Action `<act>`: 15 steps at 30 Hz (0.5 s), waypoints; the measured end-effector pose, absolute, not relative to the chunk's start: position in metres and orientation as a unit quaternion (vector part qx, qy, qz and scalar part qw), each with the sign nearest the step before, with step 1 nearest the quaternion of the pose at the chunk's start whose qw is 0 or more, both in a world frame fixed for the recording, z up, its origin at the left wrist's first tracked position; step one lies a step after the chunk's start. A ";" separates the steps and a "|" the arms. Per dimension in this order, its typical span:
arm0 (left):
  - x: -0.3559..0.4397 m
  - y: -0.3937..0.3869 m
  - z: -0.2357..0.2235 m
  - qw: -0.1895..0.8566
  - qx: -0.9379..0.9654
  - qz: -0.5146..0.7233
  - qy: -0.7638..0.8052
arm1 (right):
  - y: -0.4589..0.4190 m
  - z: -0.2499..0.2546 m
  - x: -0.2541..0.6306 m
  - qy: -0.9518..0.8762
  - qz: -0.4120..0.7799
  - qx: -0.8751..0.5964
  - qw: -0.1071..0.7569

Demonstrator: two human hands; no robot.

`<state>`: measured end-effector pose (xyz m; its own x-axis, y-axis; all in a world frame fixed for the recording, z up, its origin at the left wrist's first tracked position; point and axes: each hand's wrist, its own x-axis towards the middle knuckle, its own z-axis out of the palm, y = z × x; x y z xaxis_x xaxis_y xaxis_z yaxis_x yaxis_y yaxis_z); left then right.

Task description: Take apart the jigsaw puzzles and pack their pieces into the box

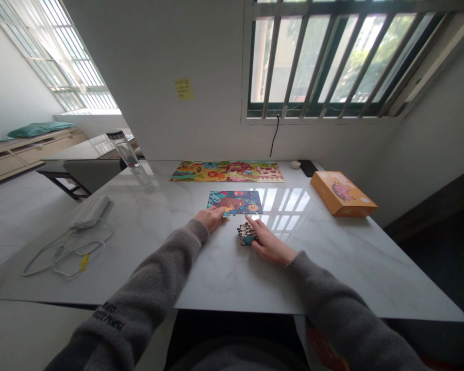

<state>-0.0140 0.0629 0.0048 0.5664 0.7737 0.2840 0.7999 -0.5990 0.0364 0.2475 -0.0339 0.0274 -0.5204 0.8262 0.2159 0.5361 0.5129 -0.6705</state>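
L grip (212,217): 1 jigsaw (235,202); R grip (269,242): 1 pc stack (246,234).

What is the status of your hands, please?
Left hand on the edge of the blue jigsaw puzzle. Right hand on a stack of puzzle pieces. Orange cardboard box well off to the right, not in the way.

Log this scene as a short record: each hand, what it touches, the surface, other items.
left hand: fingers on a blue-and-orange jigsaw puzzle
right hand: over a stack of puzzle pieces
surface: white marble table
far edge: assembled farm-scene jigsaw puzzle
right: orange cardboard box
left: white power adapter, glass bottle
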 end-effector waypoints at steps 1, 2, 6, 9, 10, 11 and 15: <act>-0.013 0.060 0.006 0.044 -0.882 -0.146 -0.446 | -0.034 0.027 0.248 -0.828 0.273 -0.410 0.266; -0.012 0.058 0.006 0.039 -0.881 -0.156 -0.445 | -0.033 0.027 0.248 -0.829 0.273 -0.410 0.267; -0.012 0.054 0.008 0.030 -0.874 -0.176 -0.452 | -0.032 0.026 0.248 -0.828 0.275 -0.406 0.271; -0.011 0.054 0.009 0.051 -0.872 -0.162 -0.459 | -0.033 0.026 0.248 -0.827 0.277 -0.406 0.273; -0.010 0.053 0.010 0.060 -0.871 -0.164 -0.460 | -0.033 0.026 0.248 -0.826 0.278 -0.408 0.273; -0.009 0.051 0.010 0.065 -0.871 -0.173 -0.456 | -0.033 0.026 0.248 -0.826 0.278 -0.409 0.272; 0.006 0.029 0.010 0.053 -0.874 -0.253 -0.411 | -0.033 0.024 0.249 -0.830 0.269 -0.406 0.272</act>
